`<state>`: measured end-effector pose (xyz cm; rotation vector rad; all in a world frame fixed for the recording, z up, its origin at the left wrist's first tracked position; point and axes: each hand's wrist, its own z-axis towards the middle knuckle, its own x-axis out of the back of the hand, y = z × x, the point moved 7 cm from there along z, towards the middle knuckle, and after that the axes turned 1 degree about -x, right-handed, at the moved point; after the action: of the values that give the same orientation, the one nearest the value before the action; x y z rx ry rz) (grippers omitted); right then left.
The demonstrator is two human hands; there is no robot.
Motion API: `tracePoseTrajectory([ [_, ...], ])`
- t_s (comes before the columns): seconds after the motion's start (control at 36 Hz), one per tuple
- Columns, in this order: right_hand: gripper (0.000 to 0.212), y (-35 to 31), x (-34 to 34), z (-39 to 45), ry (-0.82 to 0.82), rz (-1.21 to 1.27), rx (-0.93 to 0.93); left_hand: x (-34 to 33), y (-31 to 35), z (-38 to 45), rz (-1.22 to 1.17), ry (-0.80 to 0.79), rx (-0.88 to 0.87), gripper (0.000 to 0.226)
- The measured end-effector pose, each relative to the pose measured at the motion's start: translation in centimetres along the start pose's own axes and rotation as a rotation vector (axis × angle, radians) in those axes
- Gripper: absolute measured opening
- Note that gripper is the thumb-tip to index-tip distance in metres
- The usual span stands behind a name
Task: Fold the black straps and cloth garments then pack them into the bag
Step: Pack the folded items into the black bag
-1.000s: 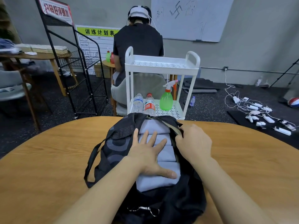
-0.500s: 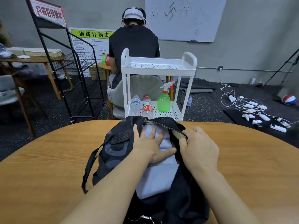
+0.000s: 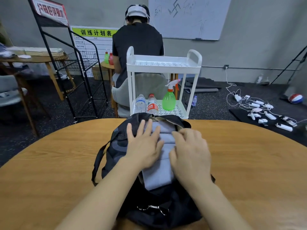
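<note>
The left hand [image 3: 143, 146] lies flat, fingers spread, on the folded pale-grey cloth garment [image 3: 159, 173] inside the open black fabric bag [image 3: 116, 145]. Beside it, the right hand [image 3: 191, 155] rests on the cloth with fingers relaxed.

Both hands: left [image 3: 144, 147], right [image 3: 191, 152], flat on folded cloth [image 3: 157, 175] in bag [image 3: 116, 146].

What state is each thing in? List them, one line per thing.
bag: open, lying on the table.
folded cloth: light grey, stacked inside the bag's opening.
left hand: fingers straight, pressing the cloth.
right hand: over the cloth at the bag's right edge; grip unclear.
metal clip: on the bag's near end.
spray bottle: upright on the cart.
</note>
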<state>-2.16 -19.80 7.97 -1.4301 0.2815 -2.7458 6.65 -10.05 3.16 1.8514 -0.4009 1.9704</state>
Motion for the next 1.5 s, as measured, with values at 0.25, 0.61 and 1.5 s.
tracePoseTrajectory([
  [0.25, 0.064, -1.5, -9.0, -3.9, -0.79, -0.084, -0.073, -0.7, -4.0, -7.5, -0.2, 0.03, 0.384, 0.066],
  [0.61, 0.061, -1.9, -9.3, -4.3, -0.799, -0.078, -0.157, 3.0, -1.3, -8.2, -0.158, 0.361, 0.24, 0.016],
  [1.5, 0.056, -1.7, -13.6, 3.4, -0.771, -0.114, -0.097, 2.2, -2.1, -5.4, 0.004, 0.238, 0.124, 0.054],
])
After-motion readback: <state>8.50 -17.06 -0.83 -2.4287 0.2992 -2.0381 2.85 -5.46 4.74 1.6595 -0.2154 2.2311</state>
